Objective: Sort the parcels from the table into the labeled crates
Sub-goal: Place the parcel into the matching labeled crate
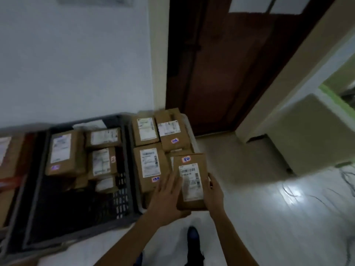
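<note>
I hold a brown cardboard parcel (191, 181) with a white shipping label and a small orange sticker between both hands. My left hand (167, 196) grips its left edge and near corner, and my right hand (214, 192) grips its right edge. The parcel hangs over the near right corner of a white crate (192, 129) filled with several labelled brown parcels (148, 166). To the left stands a dark grey crate (123, 189) with several parcels (65, 152) at its far end.
A third crate with a brown box (9, 160) shows at the left edge. A dark wooden door (221, 64) stands behind the crates. A pale cabinet (307, 131) is on the right. Cables (299, 191) lie on the shiny white floor.
</note>
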